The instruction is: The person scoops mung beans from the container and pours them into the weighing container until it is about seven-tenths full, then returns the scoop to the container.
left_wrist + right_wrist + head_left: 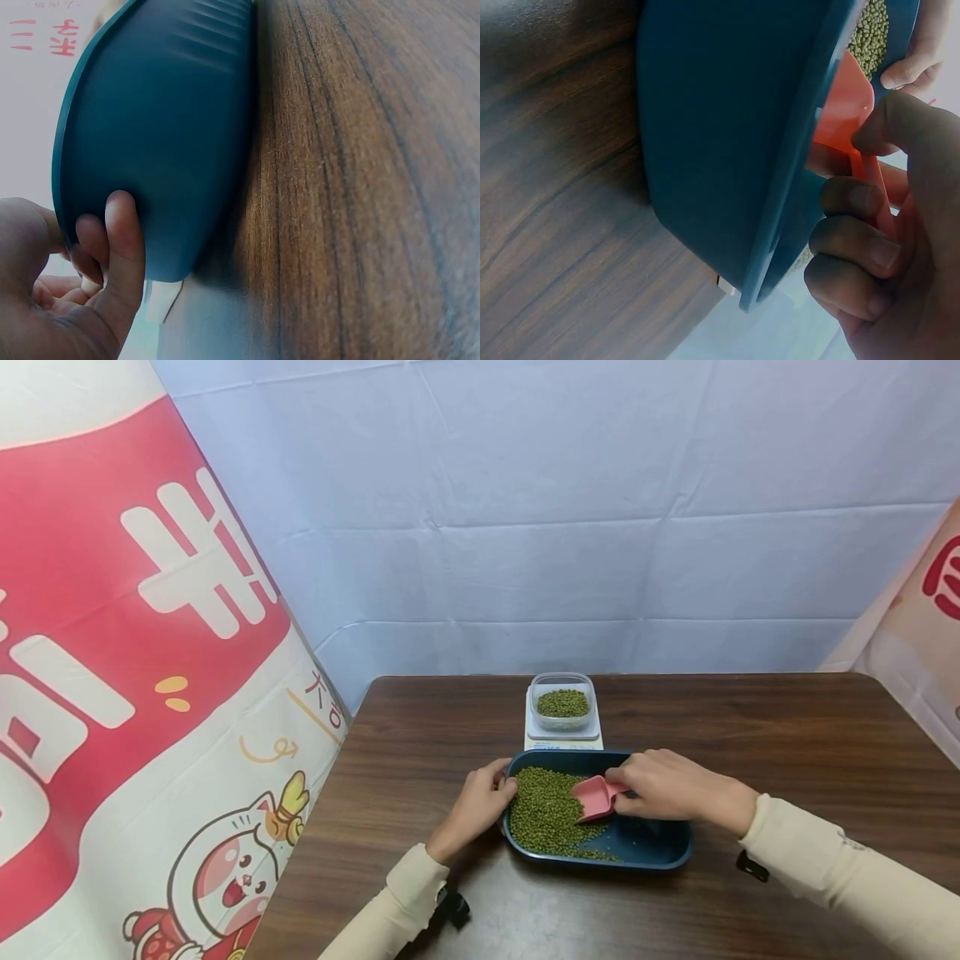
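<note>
A dark blue oblong tub stands on the table with green mung beans heaped toward its left side. My left hand grips the tub's left end at the rim; its fingers show against the outer wall in the left wrist view. With my right hand I hold a pink scoop by its handle, fingers curled round it in the right wrist view. The scoop's front edge meets the beans inside the tub. How many beans it carries is hard to tell.
Behind the tub, a white kitchen scale bears a clear plastic container with mung beans in it. Brown wooden table surrounds them. A pale cloth hangs at the back, and a red and white printed banner at the left.
</note>
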Demonstrator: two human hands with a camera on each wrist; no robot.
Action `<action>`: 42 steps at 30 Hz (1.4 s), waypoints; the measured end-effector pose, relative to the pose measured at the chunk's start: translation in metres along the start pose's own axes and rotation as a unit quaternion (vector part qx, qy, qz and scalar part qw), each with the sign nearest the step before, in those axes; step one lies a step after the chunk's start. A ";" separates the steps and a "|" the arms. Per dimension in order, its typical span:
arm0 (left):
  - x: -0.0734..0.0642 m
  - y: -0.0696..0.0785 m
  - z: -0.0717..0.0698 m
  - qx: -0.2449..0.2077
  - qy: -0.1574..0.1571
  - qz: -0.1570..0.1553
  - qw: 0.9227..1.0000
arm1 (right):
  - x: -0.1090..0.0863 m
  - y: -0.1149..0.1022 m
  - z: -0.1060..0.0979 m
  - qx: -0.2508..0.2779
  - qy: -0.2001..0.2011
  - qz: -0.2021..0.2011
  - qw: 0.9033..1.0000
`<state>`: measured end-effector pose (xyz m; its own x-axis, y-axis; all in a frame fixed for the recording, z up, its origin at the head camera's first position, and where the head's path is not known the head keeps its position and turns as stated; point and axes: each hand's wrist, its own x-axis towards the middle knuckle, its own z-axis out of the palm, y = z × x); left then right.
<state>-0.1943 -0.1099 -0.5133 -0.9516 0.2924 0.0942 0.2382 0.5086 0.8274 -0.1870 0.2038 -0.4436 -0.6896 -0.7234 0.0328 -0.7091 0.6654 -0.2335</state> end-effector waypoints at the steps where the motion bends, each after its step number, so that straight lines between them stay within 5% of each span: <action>1: 0.000 0.000 0.000 0.000 0.000 -0.001 1.000 | 0.001 0.000 0.000 0.000 0.000 -0.001 1.000; 42: 0.000 0.001 0.000 -0.008 0.002 -0.005 1.000 | 0.025 -0.015 0.004 0.001 -0.037 -0.018 0.999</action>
<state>-0.1938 -0.1093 -0.5130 -0.9547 0.2841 0.0885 0.2258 0.4980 0.8373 -0.1932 0.1750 -0.4435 -0.6504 -0.7590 -0.0299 -0.7333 0.6377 -0.2358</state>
